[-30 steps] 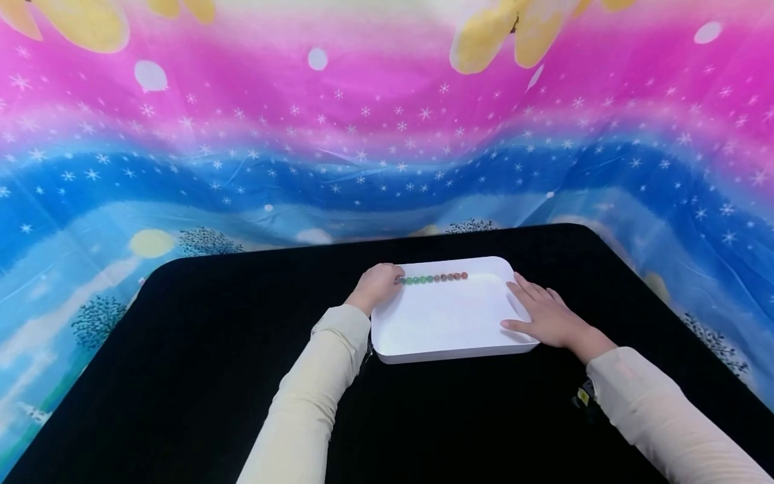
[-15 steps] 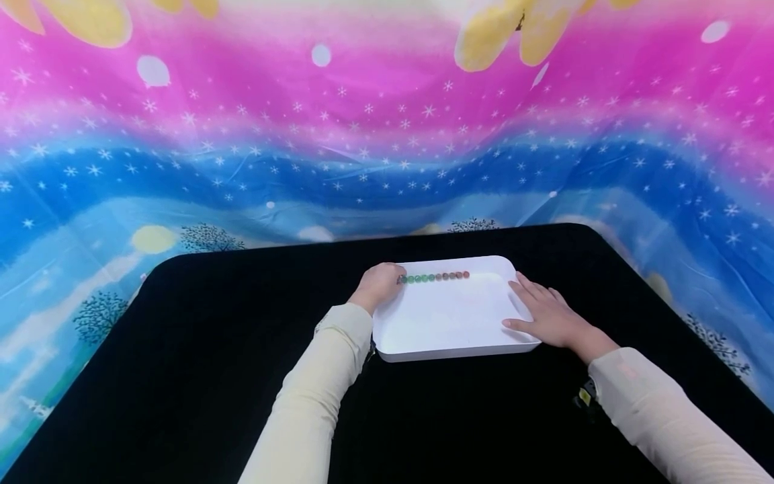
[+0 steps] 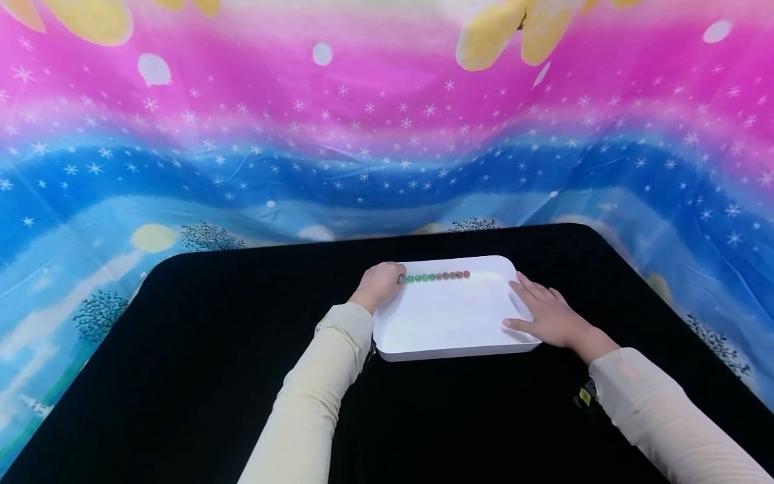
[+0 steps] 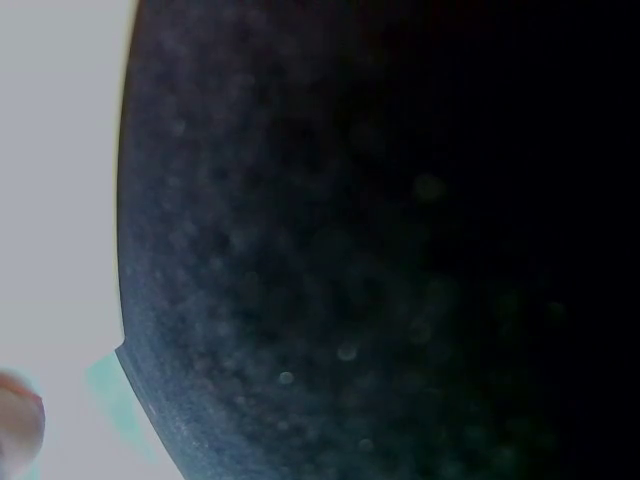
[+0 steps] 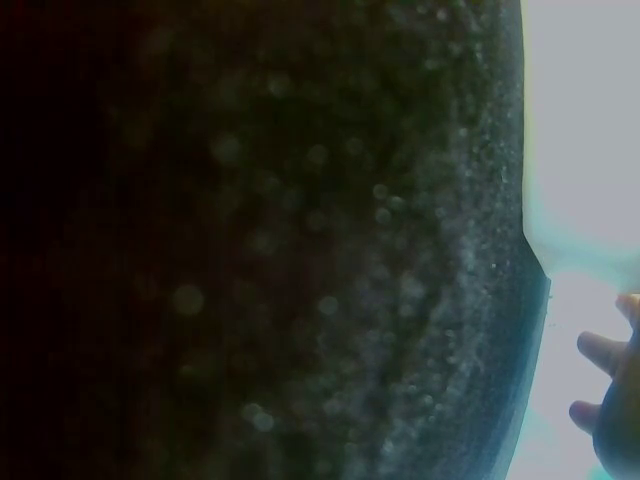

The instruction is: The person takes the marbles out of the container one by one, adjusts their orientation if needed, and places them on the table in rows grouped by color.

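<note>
A shallow white tray lies on the black table. Along its far side runs a straight row of small marbles, green at the left and reddish-brown toward the right. At the left end of the row, my left hand reaches over the tray's corner and its curled fingertips pinch the end marble, which they mostly hide. My right hand rests on the tray's right rim, fingers straight and spread, thumb over the inner side. In the right wrist view, fingers show at the lower right corner; in the left wrist view, only a fingertip.
Black cloth covers the table around the tray. Behind it hangs a pink and blue curtain with snowflakes and trees. Dark cloth and pale, overexposed areas fill most of both wrist views.
The view shifts very slightly, moving the tray and hands a little rightward in the picture. The left fingertips cover slightly more of the end marble. The right hand stays on the rim.
</note>
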The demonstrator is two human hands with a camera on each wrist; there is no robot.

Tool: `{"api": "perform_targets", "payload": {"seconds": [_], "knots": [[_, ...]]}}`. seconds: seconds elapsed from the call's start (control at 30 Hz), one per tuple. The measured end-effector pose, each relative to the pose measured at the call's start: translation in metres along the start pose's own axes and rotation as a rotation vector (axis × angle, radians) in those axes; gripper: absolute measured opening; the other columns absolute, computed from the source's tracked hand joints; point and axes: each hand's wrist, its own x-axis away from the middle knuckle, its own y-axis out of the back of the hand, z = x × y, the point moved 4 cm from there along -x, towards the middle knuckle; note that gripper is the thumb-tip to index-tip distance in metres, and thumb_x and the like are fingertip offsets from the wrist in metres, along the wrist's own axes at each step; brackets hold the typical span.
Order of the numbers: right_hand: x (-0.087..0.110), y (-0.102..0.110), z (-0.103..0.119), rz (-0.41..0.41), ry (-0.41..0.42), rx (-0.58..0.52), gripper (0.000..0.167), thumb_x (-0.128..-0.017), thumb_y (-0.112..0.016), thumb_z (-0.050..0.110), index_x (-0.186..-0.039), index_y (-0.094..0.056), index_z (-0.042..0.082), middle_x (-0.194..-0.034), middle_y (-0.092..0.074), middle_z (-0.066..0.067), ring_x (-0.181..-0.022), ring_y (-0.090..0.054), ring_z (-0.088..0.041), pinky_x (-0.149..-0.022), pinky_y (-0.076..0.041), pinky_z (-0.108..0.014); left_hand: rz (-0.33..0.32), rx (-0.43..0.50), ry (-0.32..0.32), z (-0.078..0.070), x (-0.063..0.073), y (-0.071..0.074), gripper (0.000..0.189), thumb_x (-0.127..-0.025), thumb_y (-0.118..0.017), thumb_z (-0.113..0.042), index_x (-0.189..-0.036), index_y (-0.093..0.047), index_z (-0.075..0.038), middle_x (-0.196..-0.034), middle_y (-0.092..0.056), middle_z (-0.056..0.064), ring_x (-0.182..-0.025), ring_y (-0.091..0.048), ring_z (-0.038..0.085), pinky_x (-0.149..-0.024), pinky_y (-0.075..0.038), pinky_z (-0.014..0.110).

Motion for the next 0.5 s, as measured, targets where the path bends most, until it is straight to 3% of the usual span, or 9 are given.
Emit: {"api": "perform_targets", "payload": {"seconds": [0.13, 0.27, 0.5], "knots": [[0.0009, 0.0009, 0.0006, 0.005, 0.002, -0.005, 0.086, -0.079, -0.043, 0.06, -0.137, -0.015, 0.003, -0.142, -0.002, -0.018, -0.125, -0.008, -0.04, -0.093, -0.005, -0.06, 0.027, 0.016, 0.027, 0.0023, -0.0047, -0.0042, 0.018, -0.084, -0.056, -0.014, -0.101, -0.062, -0.014, -0.098, -0.06, 0.001, -0.09, -0.054, 0.015, -0.076, -0.044, 0.029], [0.0014, 0.0014, 0.0008, 0.008, 0.001, -0.001, 0.086, -0.079, -0.043, 0.06, -0.137, -0.015, 0.003, -0.142, -0.001, -0.018, -0.125, -0.008, -0.04, -0.093, -0.004, -0.06, 0.018, 0.005, 0.015, 0.0037, -0.0083, -0.0079, 0.014, -0.082, -0.059, -0.015, -0.095, -0.062, -0.014, -0.093, -0.06, 0.001, -0.083, -0.055, 0.015, -0.07, -0.045, 0.029], [0.001, 0.0014, 0.0007, 0.008, -0.001, 0.012, 0.087, -0.079, -0.041, 0.062, -0.137, -0.015, 0.003, -0.142, -0.001, -0.018, -0.124, -0.008, -0.04, -0.093, -0.005, -0.06, 0.01, -0.02, 0.008, 0.0, -0.0008, -0.001, 0.015, -0.084, -0.056, -0.017, -0.097, -0.062, -0.015, -0.096, -0.06, 0.0, -0.084, -0.055, 0.014, -0.073, -0.045, 0.028]]}}
